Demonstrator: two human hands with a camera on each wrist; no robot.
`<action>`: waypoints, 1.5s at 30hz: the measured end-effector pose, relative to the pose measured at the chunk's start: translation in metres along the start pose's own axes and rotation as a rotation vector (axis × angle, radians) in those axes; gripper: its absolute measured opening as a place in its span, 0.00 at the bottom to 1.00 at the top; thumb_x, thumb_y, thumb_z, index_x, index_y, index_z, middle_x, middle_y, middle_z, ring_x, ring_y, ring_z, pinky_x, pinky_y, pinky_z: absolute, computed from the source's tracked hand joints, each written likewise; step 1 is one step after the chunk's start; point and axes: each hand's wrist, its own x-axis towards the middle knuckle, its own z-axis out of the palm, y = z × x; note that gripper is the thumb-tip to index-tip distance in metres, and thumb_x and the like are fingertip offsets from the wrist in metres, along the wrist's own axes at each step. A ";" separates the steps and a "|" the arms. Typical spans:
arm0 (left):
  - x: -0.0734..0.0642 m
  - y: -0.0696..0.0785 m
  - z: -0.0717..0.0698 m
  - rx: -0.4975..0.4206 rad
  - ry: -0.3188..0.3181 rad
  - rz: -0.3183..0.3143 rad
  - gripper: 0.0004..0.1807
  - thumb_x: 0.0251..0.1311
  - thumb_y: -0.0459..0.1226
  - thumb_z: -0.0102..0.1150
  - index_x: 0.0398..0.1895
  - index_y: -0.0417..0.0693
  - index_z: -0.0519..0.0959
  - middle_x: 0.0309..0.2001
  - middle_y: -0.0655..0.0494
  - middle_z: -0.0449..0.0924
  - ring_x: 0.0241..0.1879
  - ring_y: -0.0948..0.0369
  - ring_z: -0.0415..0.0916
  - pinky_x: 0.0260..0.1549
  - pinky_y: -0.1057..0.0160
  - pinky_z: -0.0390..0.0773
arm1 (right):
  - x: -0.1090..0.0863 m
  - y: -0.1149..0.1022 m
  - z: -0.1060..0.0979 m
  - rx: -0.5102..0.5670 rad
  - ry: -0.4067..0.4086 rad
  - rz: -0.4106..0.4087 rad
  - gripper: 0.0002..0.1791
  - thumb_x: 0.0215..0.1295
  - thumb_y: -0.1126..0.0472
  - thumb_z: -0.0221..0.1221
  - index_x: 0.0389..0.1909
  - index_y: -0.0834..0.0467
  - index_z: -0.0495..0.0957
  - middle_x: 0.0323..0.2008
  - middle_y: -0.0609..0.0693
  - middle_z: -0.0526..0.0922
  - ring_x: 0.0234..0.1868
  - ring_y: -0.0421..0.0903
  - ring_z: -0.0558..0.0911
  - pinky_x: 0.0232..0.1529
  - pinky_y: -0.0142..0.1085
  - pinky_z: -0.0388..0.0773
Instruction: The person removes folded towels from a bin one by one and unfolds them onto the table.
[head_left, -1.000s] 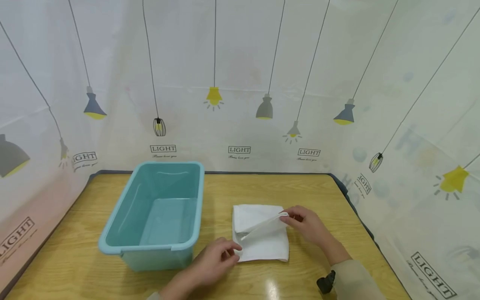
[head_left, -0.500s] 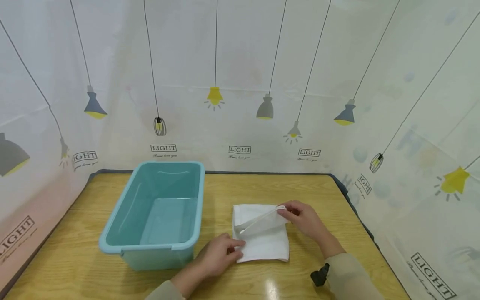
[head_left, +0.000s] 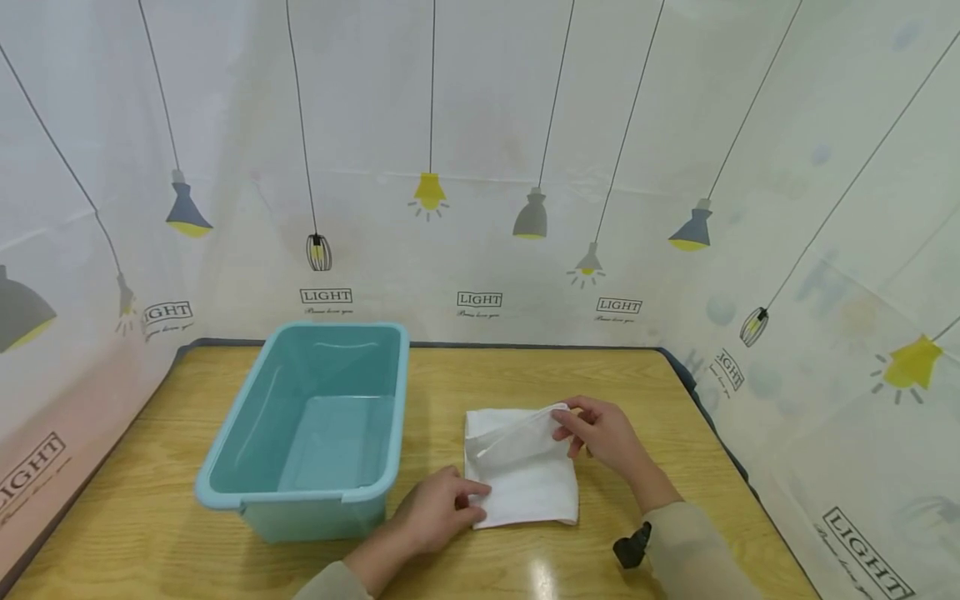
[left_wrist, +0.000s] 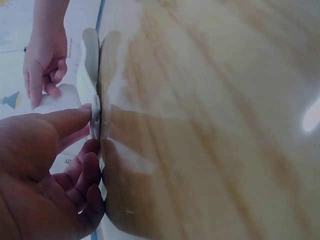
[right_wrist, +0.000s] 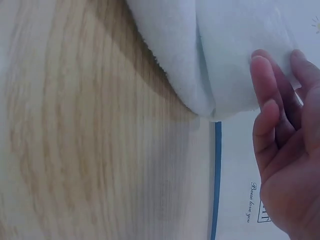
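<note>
A folded white towel [head_left: 531, 493] lies on the table, right of centre in the head view, its terry pile showing in the right wrist view. My right hand [head_left: 611, 437] pinches the raised edge of its upper layer between thumb and index finger near the far right corner. That lifted flap slants across the towel, and its far part still lies flat. At the near left corner my left hand [head_left: 437, 512] rests with its index finger on the cloth and thumb along the edge. Part of the left fingers is hidden in the head view.
A light blue plastic tub [head_left: 375, 492] stands left of the towel, close to my left forearm. The wooden table [head_left: 600, 379] is bordered by a pale wall covering [head_left: 480, 250] printed with lamps. A small black device [head_left: 632, 546] is fixed at the right sleeve.
The right hand has moved a little away from me and left, carrying the flap's edge towards the towel's far side. The left hand has shifted slightly further onto the towel's near left corner.
</note>
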 end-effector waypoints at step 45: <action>-0.001 0.002 -0.001 0.008 0.011 -0.021 0.17 0.66 0.43 0.78 0.58 0.57 0.93 0.32 0.62 0.74 0.26 0.67 0.67 0.26 0.67 0.70 | 0.068 -0.007 0.026 0.331 0.114 0.013 0.25 0.78 0.44 0.67 0.61 0.59 0.85 0.50 0.57 0.94 0.51 0.47 0.93 0.60 0.39 0.87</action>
